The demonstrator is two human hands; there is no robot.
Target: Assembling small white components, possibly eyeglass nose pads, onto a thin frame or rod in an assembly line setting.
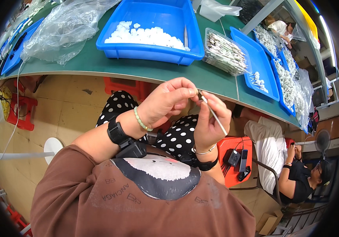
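Above my lap, just off the table's front edge, both hands meet at the fingertips. My right hand [214, 114] is closed on a thin whitish rod [219, 123], which slants down to the right out of its fingers. The fingertips of my left hand [168, 101] pinch at the rod's upper end; the small part between them is too hidden to name. Beyond the hands, a blue tray [149, 54] holds a heap of small white plastic pieces [145, 36] and a tweezer-like metal tool [185, 37]. A clear box [238, 72] beside it is packed with similar thin rods.
Several white-headed pieces [259, 82] lie in a shallower blue tray [270, 91] at the right. Clear plastic bags [64, 35] cover the table's left part. A red stool [232, 179] bearing dark devices stands at my right. Co-workers [296, 181] sit nearby.
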